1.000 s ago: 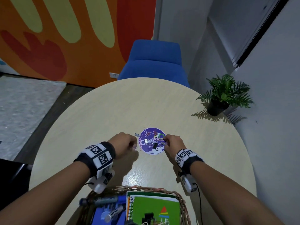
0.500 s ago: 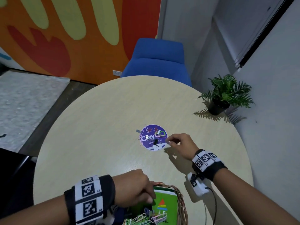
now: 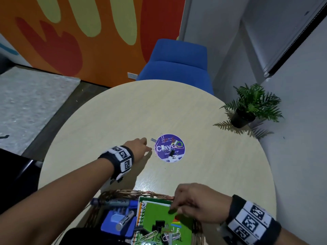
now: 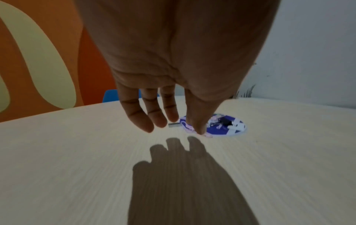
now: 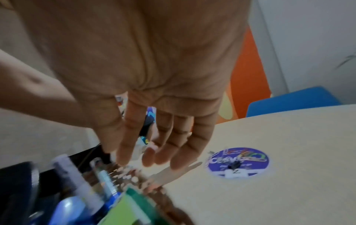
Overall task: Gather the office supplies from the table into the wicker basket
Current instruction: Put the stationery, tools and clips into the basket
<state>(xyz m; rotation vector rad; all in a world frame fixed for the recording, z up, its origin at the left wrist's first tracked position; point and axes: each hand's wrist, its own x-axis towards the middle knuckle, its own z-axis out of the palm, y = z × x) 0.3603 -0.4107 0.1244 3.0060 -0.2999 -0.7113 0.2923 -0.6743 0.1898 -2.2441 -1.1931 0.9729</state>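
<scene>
A purple round sticker (image 3: 169, 147) on the round table (image 3: 123, 121) carries loose paper clips (image 3: 177, 145) and a small black binder clip (image 3: 172, 152). A silver staple strip (image 4: 174, 125) lies just left of it. My left hand (image 3: 147, 145) hovers beside the sticker with straight fingers and holds nothing (image 4: 173, 129). My right hand (image 3: 172, 209) hangs over the wicker basket (image 3: 123, 192) with fingers spread downward and nothing in them (image 5: 150, 161). The basket holds a green notebook (image 3: 159, 214), a blue stapler (image 3: 116, 223), markers (image 3: 115, 202) and several clips (image 3: 159, 227).
A small potted plant (image 3: 247, 110) stands at the table's right edge near the grey wall. A blue chair (image 3: 177, 62) is pushed in at the far side. The basket sits at the table's near edge.
My left hand went from the basket out to the sticker and now has straight fingers. My right hand came back from the sticker to above the basket, now with spread fingers.
</scene>
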